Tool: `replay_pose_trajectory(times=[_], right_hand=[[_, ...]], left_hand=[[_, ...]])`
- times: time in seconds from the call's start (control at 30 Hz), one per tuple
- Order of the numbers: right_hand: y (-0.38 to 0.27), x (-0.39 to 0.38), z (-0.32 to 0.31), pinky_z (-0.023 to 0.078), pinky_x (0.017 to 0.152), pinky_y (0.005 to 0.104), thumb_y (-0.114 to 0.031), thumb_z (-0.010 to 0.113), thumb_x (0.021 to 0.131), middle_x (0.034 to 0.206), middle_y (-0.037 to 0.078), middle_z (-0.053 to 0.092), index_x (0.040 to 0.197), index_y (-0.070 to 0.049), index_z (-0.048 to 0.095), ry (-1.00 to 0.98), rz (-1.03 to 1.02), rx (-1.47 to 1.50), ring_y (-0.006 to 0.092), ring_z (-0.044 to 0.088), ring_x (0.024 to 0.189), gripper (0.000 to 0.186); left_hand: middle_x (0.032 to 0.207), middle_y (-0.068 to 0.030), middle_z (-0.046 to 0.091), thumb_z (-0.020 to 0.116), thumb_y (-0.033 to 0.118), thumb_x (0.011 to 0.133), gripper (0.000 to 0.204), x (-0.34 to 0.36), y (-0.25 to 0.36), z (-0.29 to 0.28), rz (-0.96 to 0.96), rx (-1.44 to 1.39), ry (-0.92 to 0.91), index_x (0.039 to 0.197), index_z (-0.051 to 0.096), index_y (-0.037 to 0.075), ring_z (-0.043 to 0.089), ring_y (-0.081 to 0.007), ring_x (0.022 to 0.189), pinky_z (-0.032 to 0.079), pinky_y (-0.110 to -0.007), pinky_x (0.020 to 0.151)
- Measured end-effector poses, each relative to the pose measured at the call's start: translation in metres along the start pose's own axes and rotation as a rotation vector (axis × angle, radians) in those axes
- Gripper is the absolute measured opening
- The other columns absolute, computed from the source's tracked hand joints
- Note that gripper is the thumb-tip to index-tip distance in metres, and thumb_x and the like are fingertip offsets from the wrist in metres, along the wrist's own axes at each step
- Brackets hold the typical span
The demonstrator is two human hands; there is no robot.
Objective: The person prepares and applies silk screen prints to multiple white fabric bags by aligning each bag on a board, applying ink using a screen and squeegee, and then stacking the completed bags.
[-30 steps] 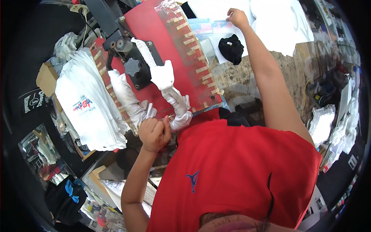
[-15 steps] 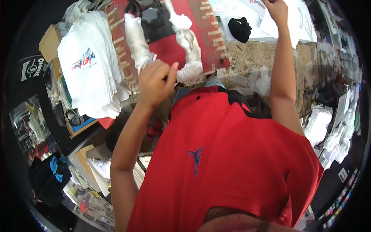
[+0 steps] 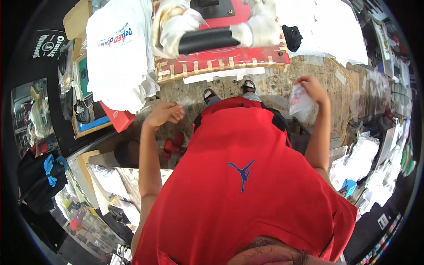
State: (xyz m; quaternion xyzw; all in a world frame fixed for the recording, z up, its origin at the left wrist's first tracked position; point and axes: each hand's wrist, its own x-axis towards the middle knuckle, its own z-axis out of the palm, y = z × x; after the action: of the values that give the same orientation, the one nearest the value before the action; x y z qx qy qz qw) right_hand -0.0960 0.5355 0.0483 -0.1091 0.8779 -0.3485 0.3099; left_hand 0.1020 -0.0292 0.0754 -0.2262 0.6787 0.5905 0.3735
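My right hand (image 3: 314,89) is closed on the top of a small translucent plastic bag (image 3: 301,102) with faint red print. The bag hangs down over the wooden floor. My left hand (image 3: 165,114) hovers at the other side, its fingers loosely bent and apart, nothing in them. Beyond both hands is a red board (image 3: 221,57) edged with strips of tape. Over it stands a U-shaped handle (image 3: 207,40), its arms wrapped in white material and its crossbar black. Neither hand touches it.
A stack of white printed bags (image 3: 117,62) hangs at the left, above a red box (image 3: 117,115). White sheets (image 3: 329,31) lie far right beside a black cloth bundle (image 3: 292,38). Red shoes (image 3: 173,145) rest on the floor, and a yellow cord (image 3: 352,95) crosses it.
My left hand has come off the handle, back toward my body. My right hand has drawn back from the white sheets and now shows a plastic bag. The view has shifted.
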Motion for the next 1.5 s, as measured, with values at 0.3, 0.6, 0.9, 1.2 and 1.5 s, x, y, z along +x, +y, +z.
replay_pose_trajectory(times=[0.3,0.6,0.9,1.2,1.5], right_hand=[[-0.067,0.062,0.083,0.051,0.079,0.0328,-0.031,0.079,0.08,0.09,0.01,0.074,0.1,0.003,0.076,0.026,-0.007,0.214,0.0165,0.065,0.081,0.04],[-0.063,0.048,0.068,0.052,0.072,0.0342,-0.031,0.08,0.078,0.087,0.011,0.075,0.1,0.003,0.077,0.02,0.142,0.103,0.0161,0.066,0.077,0.04],[-0.168,-0.008,0.075,0.051,0.074,0.0276,-0.02,0.065,0.091,0.093,0.007,0.073,0.105,0.001,0.075,0.118,-0.063,0.504,0.0133,0.065,0.079,0.027],[-0.147,0.002,0.049,0.05,0.089,0.0348,-0.043,0.078,0.084,0.107,0.012,0.067,0.117,-0.002,0.067,0.296,-0.377,0.331,0.0214,0.063,0.099,0.054],[-0.115,0.031,0.055,0.051,0.085,0.0309,-0.015,0.081,0.078,0.1,0.012,0.072,0.113,0.0,0.066,-0.267,-0.186,0.317,0.0188,0.067,0.092,0.041]], left_hand=[[0.105,-0.003,0.067,0.08,0.039,0.085,0.049,0.089,-0.025,0.035,0.247,-0.659,0.484,0.112,0.068,0.001,0.059,-0.0142,0.098,0.049,-0.031,0.083],[0.087,-0.001,0.065,0.08,0.032,0.087,0.03,0.087,-0.016,0.045,0.185,-0.678,0.69,0.096,0.073,0.005,0.057,-0.0112,0.078,0.047,-0.028,0.072],[0.093,-0.0085,0.07,0.077,0.036,0.087,0.046,0.039,0.117,0.172,0.59,0.023,-0.036,0.109,0.069,-0.004,0.067,-0.0163,0.093,0.05,-0.03,0.092],[0.105,-0.0103,0.074,0.065,0.001,0.091,0.023,0.063,0.123,0.156,0.636,-0.258,-0.133,0.114,0.069,-0.004,0.069,-0.0164,0.094,0.054,-0.031,0.088],[0.104,-0.0116,0.074,0.068,0.002,0.09,0.021,0.06,0.096,0.082,0.584,-0.454,-0.064,0.11,0.071,-0.003,0.07,-0.0186,0.095,0.055,-0.034,0.088]])
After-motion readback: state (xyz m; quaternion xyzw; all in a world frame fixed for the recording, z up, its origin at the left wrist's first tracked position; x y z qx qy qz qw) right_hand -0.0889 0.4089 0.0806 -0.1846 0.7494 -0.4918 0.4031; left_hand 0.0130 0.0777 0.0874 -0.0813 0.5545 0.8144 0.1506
